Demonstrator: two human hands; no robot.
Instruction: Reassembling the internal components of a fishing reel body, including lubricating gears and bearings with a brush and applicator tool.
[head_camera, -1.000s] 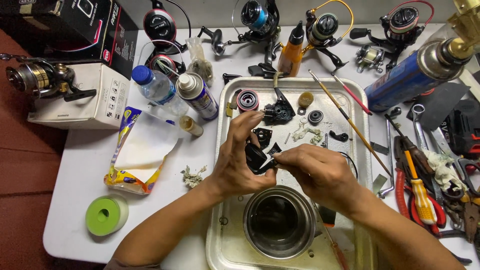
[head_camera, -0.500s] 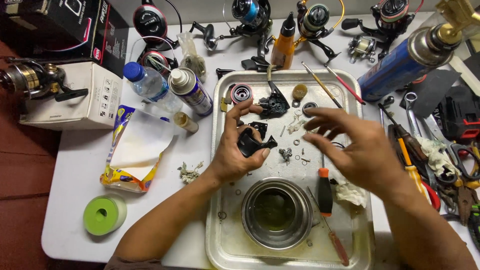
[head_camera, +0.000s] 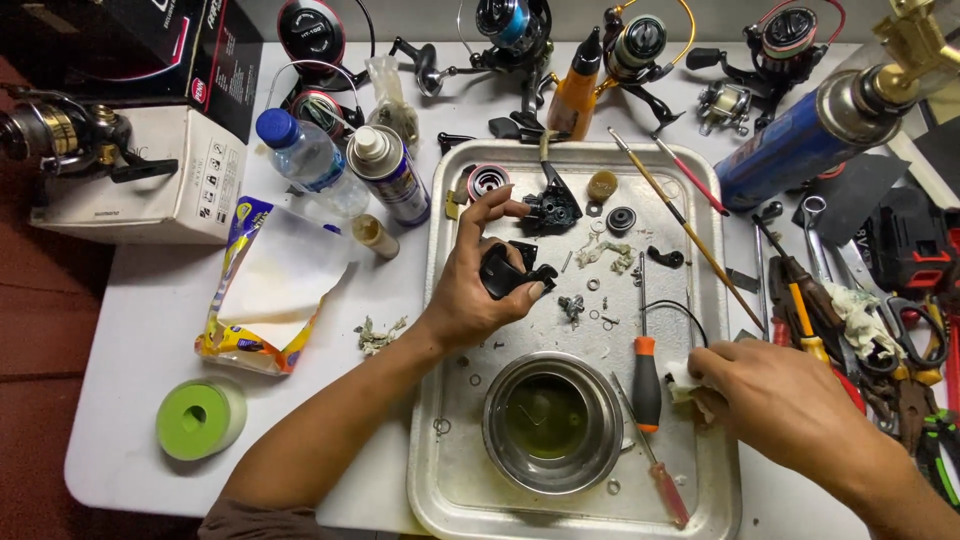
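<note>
While the left hand (head_camera: 470, 290) is gripping a black reel part (head_camera: 512, 272) above the metal tray (head_camera: 430, 420), the following conditions are applying:

Step in hand: judged to be cleaning during strip-down; one hand is presenting the part while the other is fetching wiping material.
Left hand: fingers and thumb are clamping around the black reel part from its left side.
Right hand (head_camera: 770, 400): fingers are curling onto a white wad (head_camera: 682, 380) at the right edge of the tray, just right of the orange-handled screwdriver (head_camera: 647, 385).
Hand spacing: the hands are working well apart.
Part location: the part is sitting over the middle of the tray, beyond the steel bowl (head_camera: 552, 420) and nearer than the black reel body (head_camera: 552, 207).
Long axis: it is running roughly left to right.
Pointing: the exposed end is facing right, towards the loose small parts (head_camera: 572, 305); finer detail is too dark to read.
Next move, requirement: bringing wad and part together is calling for a steady left grip and for clearing the screwdriver and the loose parts without scattering them.
</note>
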